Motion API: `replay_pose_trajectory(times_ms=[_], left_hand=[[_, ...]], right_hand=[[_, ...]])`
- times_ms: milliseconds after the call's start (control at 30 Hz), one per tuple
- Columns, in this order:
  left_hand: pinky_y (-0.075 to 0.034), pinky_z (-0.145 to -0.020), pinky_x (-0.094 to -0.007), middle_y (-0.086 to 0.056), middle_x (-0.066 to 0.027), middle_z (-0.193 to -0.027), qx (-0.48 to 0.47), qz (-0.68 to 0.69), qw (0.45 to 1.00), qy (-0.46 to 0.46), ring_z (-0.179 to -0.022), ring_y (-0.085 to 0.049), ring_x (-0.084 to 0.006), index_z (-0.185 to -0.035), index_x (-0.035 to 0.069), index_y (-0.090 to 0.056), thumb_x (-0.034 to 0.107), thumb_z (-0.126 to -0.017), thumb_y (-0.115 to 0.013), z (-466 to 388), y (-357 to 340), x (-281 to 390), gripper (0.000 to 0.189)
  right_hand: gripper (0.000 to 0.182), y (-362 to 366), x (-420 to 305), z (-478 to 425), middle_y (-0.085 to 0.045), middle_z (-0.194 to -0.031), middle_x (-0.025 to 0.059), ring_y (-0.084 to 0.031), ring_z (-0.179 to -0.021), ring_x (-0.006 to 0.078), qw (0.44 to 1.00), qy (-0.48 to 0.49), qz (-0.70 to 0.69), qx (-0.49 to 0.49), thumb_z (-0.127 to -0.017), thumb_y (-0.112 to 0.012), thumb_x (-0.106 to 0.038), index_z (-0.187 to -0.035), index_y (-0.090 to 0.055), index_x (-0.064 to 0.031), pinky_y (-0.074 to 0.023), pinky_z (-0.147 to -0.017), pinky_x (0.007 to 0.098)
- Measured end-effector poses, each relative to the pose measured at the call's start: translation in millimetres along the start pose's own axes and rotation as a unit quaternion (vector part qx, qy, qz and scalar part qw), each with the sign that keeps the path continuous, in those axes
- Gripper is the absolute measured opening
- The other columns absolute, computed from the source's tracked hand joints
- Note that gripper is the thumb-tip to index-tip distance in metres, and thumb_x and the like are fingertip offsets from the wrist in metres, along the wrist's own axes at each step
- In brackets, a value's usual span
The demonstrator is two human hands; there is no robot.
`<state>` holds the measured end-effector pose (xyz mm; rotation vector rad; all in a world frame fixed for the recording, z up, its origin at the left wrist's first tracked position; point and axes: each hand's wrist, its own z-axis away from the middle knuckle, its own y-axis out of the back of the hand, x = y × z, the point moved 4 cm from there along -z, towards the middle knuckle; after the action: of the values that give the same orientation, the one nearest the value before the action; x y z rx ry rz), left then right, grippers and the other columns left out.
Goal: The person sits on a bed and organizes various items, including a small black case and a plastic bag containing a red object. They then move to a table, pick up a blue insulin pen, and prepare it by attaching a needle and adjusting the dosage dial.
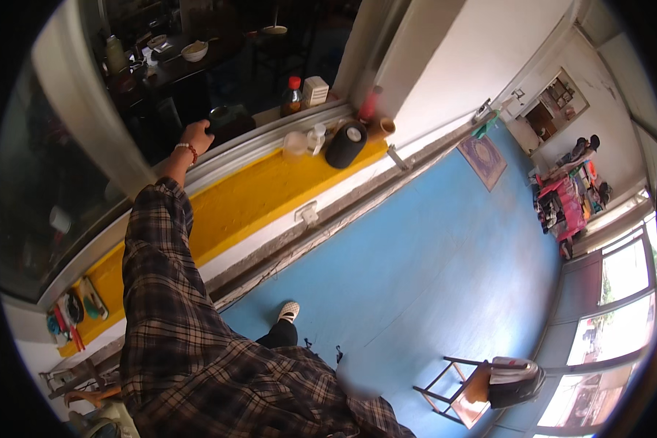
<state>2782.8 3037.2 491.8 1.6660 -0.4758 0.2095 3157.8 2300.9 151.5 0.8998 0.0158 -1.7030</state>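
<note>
My left hand (197, 136), with beaded bracelets at the wrist, reaches through the open window over its metal sill track (263, 137). Its fingers are partly curled, and dark shadow hides whether anything is between them. Just beyond the fingers is a dark, flat-topped object (234, 119), too dim to name. To the right of the hand, a red-capped bottle (292, 97) and a white box (315, 91) stand on the inner side of the track. My right hand is out of view.
On the yellow ledge (241, 200) stand a black cylindrical speaker (346, 147), a small clear bottle (316, 139) and a brown cup (382, 128). Beyond the window, a bowl (195, 51) rests on a dark table. A chair (460, 391) with a bag (514, 383) stands on the blue floor (405, 263).
</note>
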Motion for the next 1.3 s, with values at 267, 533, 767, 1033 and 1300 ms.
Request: replay_pose_trajectory(times_ms=[267, 533, 767, 1033, 1300], left_hand=[[-0.042, -0.099, -0.0349, -0.053, -0.0202, -0.127, -0.211, -0.005, 0.978, -0.005, -0.117, -0.052, -0.0305, -0.129, 0.002, -0.048, 0.025, -0.074, -0.073, -51.5, -37.0, -11.1, 0.064], [-0.042, -0.099, -0.0347, -0.050, -0.0206, -0.130, -0.278, -0.005, 0.960, 0.024, -0.118, -0.050, -0.0315, -0.135, 0.002, -0.040, 0.031, -0.074, -0.073, -40.4, -25.8, 0.2, 0.076], [-0.043, -0.097, -0.0357, -0.048, -0.0203, -0.131, -0.247, -0.009, 0.968, -0.033, -0.119, -0.049, -0.0316, -0.136, 0.003, -0.039, 0.029, -0.073, -0.073, -34.9, -27.3, -2.3, 0.077], [-0.044, -0.096, -0.0381, -0.050, -0.0208, -0.129, -0.176, -0.084, 0.979, -0.057, -0.116, -0.050, -0.0342, -0.133, 0.004, -0.043, 0.022, -0.066, -0.073, -43.9, -32.1, -1.1, 0.075], [-0.047, -0.088, -0.0331, -0.064, -0.0160, -0.108, -0.051, 0.160, 0.983, -0.072, -0.099, -0.062, -0.0242, -0.125, 0.001, -0.051, 0.008, -0.059, -0.070, -60.8, -41.8, -21.2, 0.069]], right_hand=[[0.021, 11.3, -86.7, -45.7, -0.061, -0.074, 0.0100, -0.061, -0.062, 0.0202, 0.997, -0.046, -0.029, -0.049, -0.086, -0.055, -0.017, -0.085, -0.060, 0.0031, -0.0492, -0.051, 0.0311], [0.026, 60.4, -136.4, -63.8, -0.063, -0.081, 0.0181, -0.064, -0.068, 0.0283, 0.976, -0.110, -0.183, -0.045, -0.086, -0.057, -0.016, -0.098, -0.055, 0.0080, -0.0509, -0.053, 0.0391], [0.025, 50.5, -148.4, -76.8, -0.063, -0.070, 0.0126, -0.064, -0.060, 0.0192, 0.993, 0.041, 0.067, -0.083, -0.085, -0.052, -0.017, -0.081, -0.061, 0.0058, -0.0508, -0.050, 0.0283], [0.028, 50.8, -117.2, -73.0, -0.064, -0.062, 0.0098, -0.062, -0.055, 0.0158, 0.971, 0.148, 0.160, -0.097, -0.084, -0.051, -0.017, -0.070, -0.062, 0.0046, -0.0497, -0.050, 0.0277], [0.031, 61.2, -114.8, -83.7, -0.064, -0.062, 0.0093, -0.059, -0.051, 0.0135, 0.999, -0.022, -0.023, -0.035, -0.084, -0.048, -0.020, -0.068, -0.063, 0.0014, -0.0459, -0.045, 0.0281]])
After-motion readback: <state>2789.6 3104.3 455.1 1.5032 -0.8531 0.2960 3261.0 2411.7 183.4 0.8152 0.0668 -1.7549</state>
